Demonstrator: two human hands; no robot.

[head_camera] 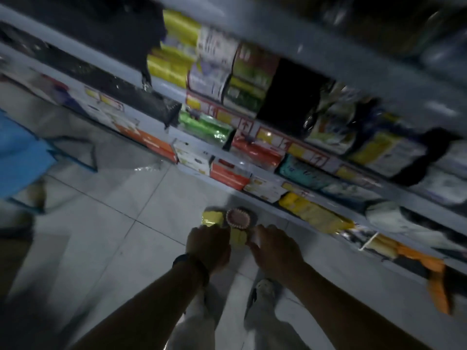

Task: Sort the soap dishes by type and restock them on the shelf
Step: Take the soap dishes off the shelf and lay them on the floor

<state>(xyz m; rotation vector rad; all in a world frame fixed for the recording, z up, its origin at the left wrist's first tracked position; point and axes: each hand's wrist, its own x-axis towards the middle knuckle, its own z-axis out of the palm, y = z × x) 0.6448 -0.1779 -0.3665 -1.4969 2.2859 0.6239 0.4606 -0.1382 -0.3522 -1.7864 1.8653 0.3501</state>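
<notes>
L hand [209,246] and R hand [275,248] flanked a yellow dish [238,237] on the floor [126,198] by the shelf [267,207], about equally near. A pink dish [238,218] sat just fwd. Blur hid whether either hand gripped.

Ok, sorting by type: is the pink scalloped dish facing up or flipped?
Facing up: the pink dish shows its rim and hollow inside.
</notes>
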